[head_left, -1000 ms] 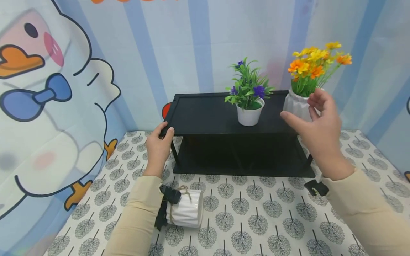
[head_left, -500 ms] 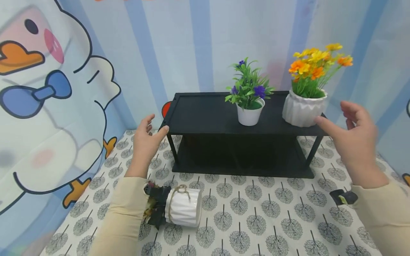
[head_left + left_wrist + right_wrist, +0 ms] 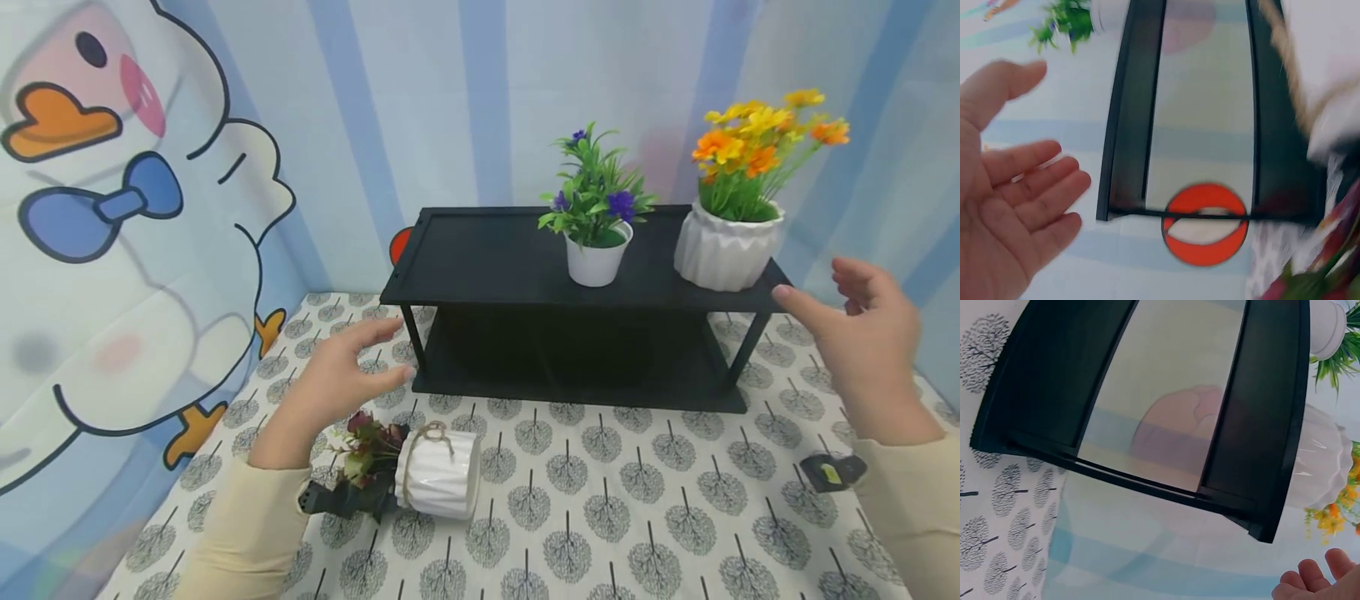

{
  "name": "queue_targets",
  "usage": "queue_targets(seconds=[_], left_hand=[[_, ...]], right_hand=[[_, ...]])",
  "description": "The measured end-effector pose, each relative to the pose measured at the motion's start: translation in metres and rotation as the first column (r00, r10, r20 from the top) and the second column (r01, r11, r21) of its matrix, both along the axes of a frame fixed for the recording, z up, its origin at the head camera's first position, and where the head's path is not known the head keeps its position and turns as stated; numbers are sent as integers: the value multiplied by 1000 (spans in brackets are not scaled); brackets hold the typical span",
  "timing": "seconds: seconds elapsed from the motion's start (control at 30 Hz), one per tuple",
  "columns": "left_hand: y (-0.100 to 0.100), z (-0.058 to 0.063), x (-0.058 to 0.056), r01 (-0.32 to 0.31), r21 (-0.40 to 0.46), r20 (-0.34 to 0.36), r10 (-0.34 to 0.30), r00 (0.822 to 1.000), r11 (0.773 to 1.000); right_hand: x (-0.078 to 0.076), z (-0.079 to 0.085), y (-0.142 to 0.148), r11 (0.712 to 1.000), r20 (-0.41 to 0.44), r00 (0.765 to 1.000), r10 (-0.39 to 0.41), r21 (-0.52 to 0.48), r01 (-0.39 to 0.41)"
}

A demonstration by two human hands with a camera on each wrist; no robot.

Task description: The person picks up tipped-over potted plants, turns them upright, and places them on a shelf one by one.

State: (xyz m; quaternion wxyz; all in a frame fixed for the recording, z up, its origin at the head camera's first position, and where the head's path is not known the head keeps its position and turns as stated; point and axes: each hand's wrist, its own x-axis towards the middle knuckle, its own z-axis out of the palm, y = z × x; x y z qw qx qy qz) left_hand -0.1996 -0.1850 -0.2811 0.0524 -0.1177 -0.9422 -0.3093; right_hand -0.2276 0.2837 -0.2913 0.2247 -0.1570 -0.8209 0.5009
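A black two-tier shelf (image 3: 487, 258) stands on the table. On its top sit a small white pot of purple flowers (image 3: 595, 212) and, at the right end, a ribbed white pot of yellow and orange flowers (image 3: 729, 246). Fingers spread, my left hand (image 3: 337, 379) hovers above a third potted plant (image 3: 442, 475), which lies on its side with twine round its white pot and dark red blooms pointing left. In the left wrist view the left palm (image 3: 1016, 212) holds nothing. Beside the shelf's right end my right hand (image 3: 870, 350) is raised, fingers relaxed and holding nothing.
A cloth (image 3: 570, 517) with a grey tree pattern covers the table. Behind the shelf hangs a pale blue striped curtain (image 3: 570, 92), with a large cartoon duck (image 3: 135, 333) at the left.
My left hand has let go of the shelf's front left corner and moved down toward the lying plant. The right hand has drawn away from the yellow flowers' pot, to the right.
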Motion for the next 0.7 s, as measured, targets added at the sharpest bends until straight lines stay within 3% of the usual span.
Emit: queue_targets(seconds=[0.2, 0.43, 0.7], left_hand=[[11, -12, 23, -12, 130, 44, 7, 999, 991], [16, -30, 39, -9, 193, 51, -1, 999, 981], [16, -51, 56, -102, 262, 104, 77, 992, 960]], right_hand=[[-1, -4, 3, 999, 20, 999, -33, -28, 33], [-2, -8, 2, 999, 48, 998, -46, -26, 48], [-3, -13, -1, 999, 71, 997, -35, -37, 37]])
